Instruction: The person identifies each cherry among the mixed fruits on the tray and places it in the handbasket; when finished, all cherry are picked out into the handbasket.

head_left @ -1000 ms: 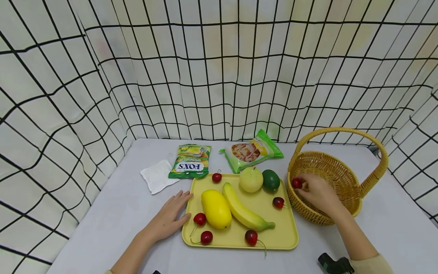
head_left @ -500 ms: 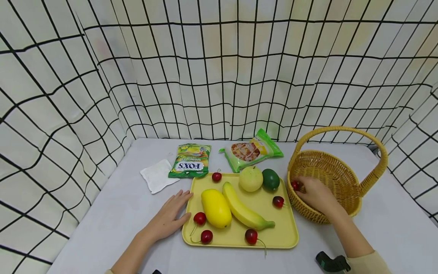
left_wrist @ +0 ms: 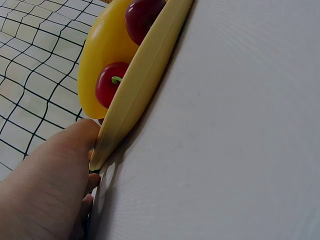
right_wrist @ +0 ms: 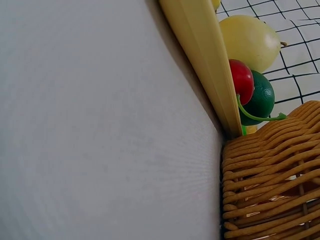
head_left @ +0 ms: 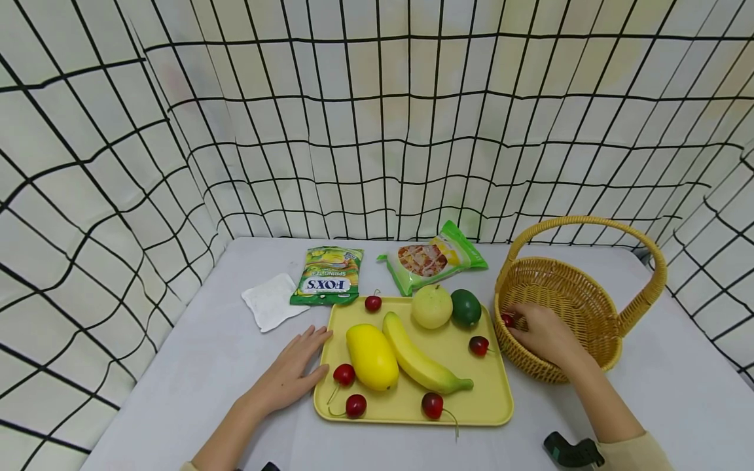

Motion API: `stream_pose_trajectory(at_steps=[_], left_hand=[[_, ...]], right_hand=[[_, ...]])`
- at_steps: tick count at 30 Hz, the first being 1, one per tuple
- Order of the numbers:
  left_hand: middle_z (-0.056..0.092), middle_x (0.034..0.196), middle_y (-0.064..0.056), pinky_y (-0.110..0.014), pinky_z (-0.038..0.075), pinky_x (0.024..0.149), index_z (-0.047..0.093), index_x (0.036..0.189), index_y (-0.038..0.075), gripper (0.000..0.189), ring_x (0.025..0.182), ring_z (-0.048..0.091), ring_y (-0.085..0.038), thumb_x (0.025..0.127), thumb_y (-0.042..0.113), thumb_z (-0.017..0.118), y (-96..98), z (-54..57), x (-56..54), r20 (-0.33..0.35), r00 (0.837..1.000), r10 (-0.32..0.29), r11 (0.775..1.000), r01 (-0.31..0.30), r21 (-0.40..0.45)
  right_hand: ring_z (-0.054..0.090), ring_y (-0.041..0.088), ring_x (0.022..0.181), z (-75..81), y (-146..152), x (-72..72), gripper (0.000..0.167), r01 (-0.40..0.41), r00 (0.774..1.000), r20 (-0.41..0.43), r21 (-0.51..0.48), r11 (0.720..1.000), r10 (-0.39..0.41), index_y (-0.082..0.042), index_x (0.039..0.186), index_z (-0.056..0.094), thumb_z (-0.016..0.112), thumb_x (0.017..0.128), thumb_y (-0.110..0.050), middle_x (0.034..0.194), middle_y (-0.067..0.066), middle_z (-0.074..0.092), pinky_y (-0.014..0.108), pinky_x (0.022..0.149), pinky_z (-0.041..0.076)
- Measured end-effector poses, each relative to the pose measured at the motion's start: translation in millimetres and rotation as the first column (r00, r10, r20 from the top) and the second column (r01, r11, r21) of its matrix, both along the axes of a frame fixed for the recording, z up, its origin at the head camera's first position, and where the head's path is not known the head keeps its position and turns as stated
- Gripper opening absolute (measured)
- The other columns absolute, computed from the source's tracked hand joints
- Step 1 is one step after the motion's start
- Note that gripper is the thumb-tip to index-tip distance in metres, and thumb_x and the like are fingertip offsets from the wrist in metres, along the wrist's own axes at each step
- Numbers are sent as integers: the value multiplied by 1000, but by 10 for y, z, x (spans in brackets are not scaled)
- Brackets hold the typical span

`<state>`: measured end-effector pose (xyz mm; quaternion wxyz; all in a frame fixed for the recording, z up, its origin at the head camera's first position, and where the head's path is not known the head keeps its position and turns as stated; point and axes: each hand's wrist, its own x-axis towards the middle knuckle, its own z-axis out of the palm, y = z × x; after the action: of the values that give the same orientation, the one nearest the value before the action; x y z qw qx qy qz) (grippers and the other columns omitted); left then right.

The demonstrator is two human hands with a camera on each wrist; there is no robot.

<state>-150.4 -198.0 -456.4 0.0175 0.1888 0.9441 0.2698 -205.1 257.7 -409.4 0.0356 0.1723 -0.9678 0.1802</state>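
Observation:
Inside the wicker basket (head_left: 589,297), my right hand (head_left: 544,335) pinches a red cherry (head_left: 507,320) low against the left inner wall; the fingers partly cover it. My left hand (head_left: 290,371) lies flat, its fingers straight and touching the left edge of the yellow tray (head_left: 400,418). On that tray are a yellow mango (head_left: 372,357), a banana (head_left: 421,360), a pale round fruit (head_left: 432,307), a dark green fruit (head_left: 466,309) and several cherries, one (head_left: 344,375) close to my left thumb. In the right wrist view the basket side (right_wrist: 275,175) hides the right hand.
Behind the tray lie a green FOX'S candy bag (head_left: 328,277) and a green snack bag (head_left: 436,259). A white packet (head_left: 273,303) sits left of them. The basket's arched handle (head_left: 589,221) rises over its opening. Black-lined fabric (head_left: 377,131) stands around the table.
My right hand has gone slightly lower into the basket with the cherry, which is now more hidden by the fingers and rim. The left hand stays on the tray's edge.

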Motion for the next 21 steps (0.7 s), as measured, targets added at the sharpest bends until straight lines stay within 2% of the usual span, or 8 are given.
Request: stream_pose_trajectory(at_steps=[13,21], left_hand=[[33,145,-4,-43,14,110,37,141,15,57,137,18,-23,90,34,55,-2,5,-4,-20,1000,-6,1000,6,-2],[34,145,-6,-45,14,110,37,141,14,58,137,19,-26,89,32,56,-9,3,5,-31,999,-13,1000,13,4]], right_hand=[[60,23,82,26,7,35,27,1,998,-65,-66,998,-5,-1,107,64,64,85,-18,97,12,65,39,67,52],[60,26,86,77,-27,81,27,13,997,-76,-92,996,-20,-3,109,64,62,87,-18,101,14,64,40,67,51]])
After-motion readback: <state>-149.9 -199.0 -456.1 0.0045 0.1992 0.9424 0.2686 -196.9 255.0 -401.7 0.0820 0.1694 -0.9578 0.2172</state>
